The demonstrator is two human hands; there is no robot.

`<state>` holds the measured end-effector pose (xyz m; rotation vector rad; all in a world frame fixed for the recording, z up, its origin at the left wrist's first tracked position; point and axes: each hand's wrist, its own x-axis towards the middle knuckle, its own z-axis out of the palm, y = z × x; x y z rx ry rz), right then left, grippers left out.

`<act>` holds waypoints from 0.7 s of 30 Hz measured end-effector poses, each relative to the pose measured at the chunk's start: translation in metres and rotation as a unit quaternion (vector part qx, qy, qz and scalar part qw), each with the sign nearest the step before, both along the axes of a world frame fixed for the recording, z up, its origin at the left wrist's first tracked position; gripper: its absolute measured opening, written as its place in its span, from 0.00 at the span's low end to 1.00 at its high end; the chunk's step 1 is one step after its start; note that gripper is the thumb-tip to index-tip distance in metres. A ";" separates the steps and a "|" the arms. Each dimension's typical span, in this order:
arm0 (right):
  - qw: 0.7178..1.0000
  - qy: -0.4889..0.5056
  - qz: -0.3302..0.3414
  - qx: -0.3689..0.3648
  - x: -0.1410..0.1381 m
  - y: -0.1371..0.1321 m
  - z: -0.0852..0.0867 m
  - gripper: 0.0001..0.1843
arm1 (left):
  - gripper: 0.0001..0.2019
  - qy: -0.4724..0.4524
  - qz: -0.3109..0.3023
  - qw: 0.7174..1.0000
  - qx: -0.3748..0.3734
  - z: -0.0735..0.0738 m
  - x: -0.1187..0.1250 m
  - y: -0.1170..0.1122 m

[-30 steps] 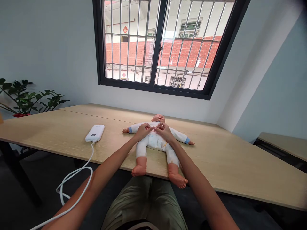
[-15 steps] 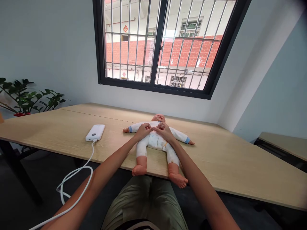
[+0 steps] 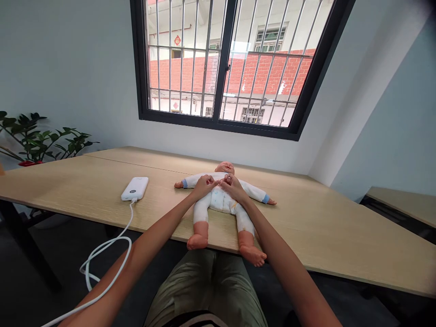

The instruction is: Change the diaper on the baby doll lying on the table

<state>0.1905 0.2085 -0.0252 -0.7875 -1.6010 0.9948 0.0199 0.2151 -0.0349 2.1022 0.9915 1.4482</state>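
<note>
A baby doll [image 3: 225, 167] lies on its back on the wooden table, its head toward the window and its feet over the near edge. It has on a white top [image 3: 250, 188] with blue cuffs and a white diaper [image 3: 220, 200] with a faint print. My left hand [image 3: 205, 185] and my right hand [image 3: 233, 187] meet over the doll's belly, fingertips close together. Both have their fingers closed in a pinch at the front of the top. The cloth between the fingertips is mostly hidden by the hands.
To the left, a white power bank [image 3: 135, 188] lies on the table [image 3: 323, 227], its white cable [image 3: 126, 238] looping down past my left forearm. A leafy plant [image 3: 41, 138] stands at the far left. Behind the table is a barred window [image 3: 218, 122].
</note>
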 end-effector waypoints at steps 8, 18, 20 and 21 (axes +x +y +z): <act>1.000 -0.009 -0.018 0.007 -0.003 0.001 -0.001 0.24 | 0.19 0.032 0.010 0.999 -0.004 0.003 0.002 -0.002; 0.997 -0.030 -0.045 0.047 -0.005 0.007 -0.005 0.26 | 0.17 0.064 0.022 0.998 0.001 0.002 0.003 0.000; 0.997 -0.035 -0.051 0.053 -0.006 0.007 -0.007 0.25 | 0.16 0.065 0.018 0.998 -0.001 0.002 0.003 0.001; 0.996 -0.038 -0.055 0.056 -0.006 0.007 -0.007 0.24 | 0.16 0.067 0.016 0.998 -0.002 0.001 0.002 0.002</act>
